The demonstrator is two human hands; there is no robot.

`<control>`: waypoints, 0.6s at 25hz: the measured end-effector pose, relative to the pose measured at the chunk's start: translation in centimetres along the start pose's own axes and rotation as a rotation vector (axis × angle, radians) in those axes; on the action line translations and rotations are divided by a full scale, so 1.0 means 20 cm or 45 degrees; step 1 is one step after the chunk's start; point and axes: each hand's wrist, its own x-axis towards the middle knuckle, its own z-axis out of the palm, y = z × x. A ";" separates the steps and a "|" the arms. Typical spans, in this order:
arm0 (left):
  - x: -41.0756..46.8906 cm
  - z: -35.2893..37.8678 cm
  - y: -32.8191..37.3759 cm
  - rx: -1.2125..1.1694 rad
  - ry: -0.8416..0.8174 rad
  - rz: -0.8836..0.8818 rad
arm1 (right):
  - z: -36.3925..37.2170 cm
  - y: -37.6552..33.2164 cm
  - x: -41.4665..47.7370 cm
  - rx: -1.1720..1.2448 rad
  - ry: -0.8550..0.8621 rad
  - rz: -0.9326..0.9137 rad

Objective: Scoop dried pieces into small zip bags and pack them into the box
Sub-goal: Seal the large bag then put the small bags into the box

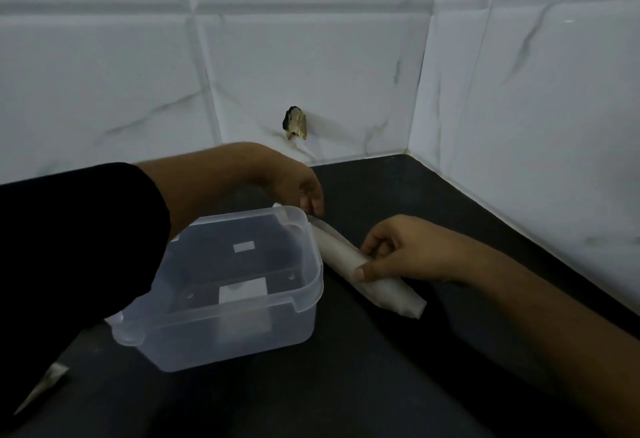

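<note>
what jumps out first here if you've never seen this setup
The clear plastic box stands out most: open, apparently empty, centre-left on the dark counter. Just right of it lies a white roll, which the right hand holds around its middle while the left hand touches its far end. Behind them, a dark chipped hole breaks the white tiled wall.

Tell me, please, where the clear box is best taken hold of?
Probably pinch the clear box by its near wall from above: it stands open and empty; that side is free, while the left arm and white roll flank it.
</note>
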 end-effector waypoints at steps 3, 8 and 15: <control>0.01 0.01 -0.02 0.034 0.100 0.022 | 0.00 -0.01 0.00 0.120 0.005 0.071; -0.18 -0.03 -0.01 0.080 0.424 0.114 | 0.01 -0.08 -0.05 0.152 0.036 0.183; -0.78 -0.02 -0.03 0.277 0.883 -0.057 | -0.22 -0.44 -0.19 -0.156 0.426 0.004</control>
